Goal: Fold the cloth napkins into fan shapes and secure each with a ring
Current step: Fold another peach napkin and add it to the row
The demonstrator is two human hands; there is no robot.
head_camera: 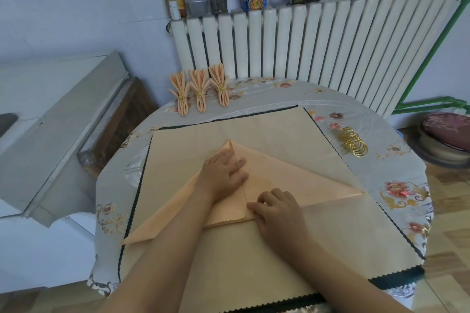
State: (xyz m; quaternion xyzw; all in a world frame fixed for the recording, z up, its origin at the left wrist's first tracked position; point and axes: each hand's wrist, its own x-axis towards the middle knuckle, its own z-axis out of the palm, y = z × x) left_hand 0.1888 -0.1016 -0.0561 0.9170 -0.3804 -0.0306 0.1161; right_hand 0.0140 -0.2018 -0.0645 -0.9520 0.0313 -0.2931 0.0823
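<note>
Nearest, the right hand [277, 211] pinches the peach napkin [292, 185] at its scalloped hem, fingers curled; the left hand [223, 173] presses flat, fingers together. Early folding, I judge; pleating comes next, rings [353, 143] waiting.

White radiator [318, 46] against pale wall [76, 2], wood floor [452, 223].

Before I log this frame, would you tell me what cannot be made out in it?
Head view only:
- Napkin folds under the left hand and right hand: covered by them.
- Gold rings: overlapping, count unclear.
- Rings on the three finished fans: too small.
- Mat near edge: cut off by the frame.
</note>
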